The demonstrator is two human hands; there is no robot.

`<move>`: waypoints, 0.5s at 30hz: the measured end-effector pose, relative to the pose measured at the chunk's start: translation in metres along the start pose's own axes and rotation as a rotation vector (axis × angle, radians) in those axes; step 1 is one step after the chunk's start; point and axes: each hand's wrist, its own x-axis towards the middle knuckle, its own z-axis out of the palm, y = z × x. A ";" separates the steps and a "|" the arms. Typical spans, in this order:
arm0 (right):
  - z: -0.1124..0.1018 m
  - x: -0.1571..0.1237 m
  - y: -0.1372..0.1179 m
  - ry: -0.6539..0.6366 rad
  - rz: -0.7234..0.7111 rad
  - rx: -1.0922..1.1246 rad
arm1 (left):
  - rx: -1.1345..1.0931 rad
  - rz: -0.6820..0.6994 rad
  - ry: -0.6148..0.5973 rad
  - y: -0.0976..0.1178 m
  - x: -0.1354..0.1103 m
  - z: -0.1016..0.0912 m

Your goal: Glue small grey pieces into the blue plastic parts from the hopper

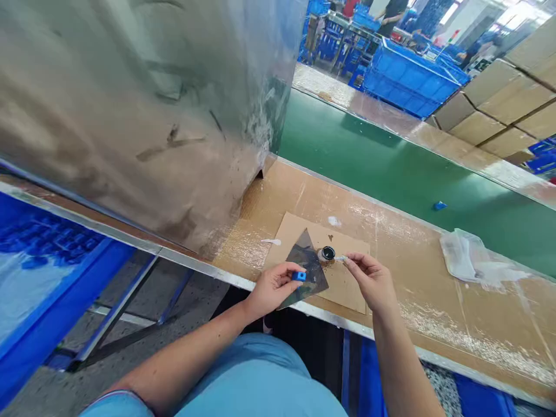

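Pointing to the right from the left fingertips, a small blue block (299, 276) has its visible long axis almost level, running left to right; one dark hole is near its free end. The left hand (274, 286) comes from the lower left, its forearm slanting upward, and it is just above the near edge of the bench (417, 272). Its thumb lies below and its index finger above, only narrowly apart, and they pinch the block between them; the other fingers are curled.

Beneath and beyond these fingertips is a dark triangular sheet (304, 255), whose one corner points away from the person. Right of the block, between the two hands, a small jar (327, 253) with dark content stands upright, its mouth facing up. Under it and the sheet there is a flat piece of cardboard (347, 292).

From the right fingertips a thin pale stick (339, 258) points leftward to the jar, its axis nearly level; whether it touches the rim, I cannot tell. The right hand (371, 281) rises from the lower right and bends to the left. Its thumb and index finger are closed on the stick's end. Well to the right of these fingers lies a clear plastic tray (458, 255).
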 end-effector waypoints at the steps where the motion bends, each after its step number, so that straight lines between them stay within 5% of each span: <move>1: 0.000 -0.001 0.001 -0.007 -0.004 0.002 | 0.003 0.002 0.002 0.000 -0.001 0.000; 5: 0.000 -0.003 0.004 0.013 -0.138 -0.119 | -0.009 0.011 0.008 -0.002 -0.002 0.000; 11: -0.002 0.001 -0.003 0.066 -0.613 -0.582 | -0.038 0.019 0.012 -0.003 -0.001 0.001; 15: 0.000 0.007 -0.005 0.089 -0.799 -0.757 | -0.043 0.020 0.018 -0.004 -0.001 0.000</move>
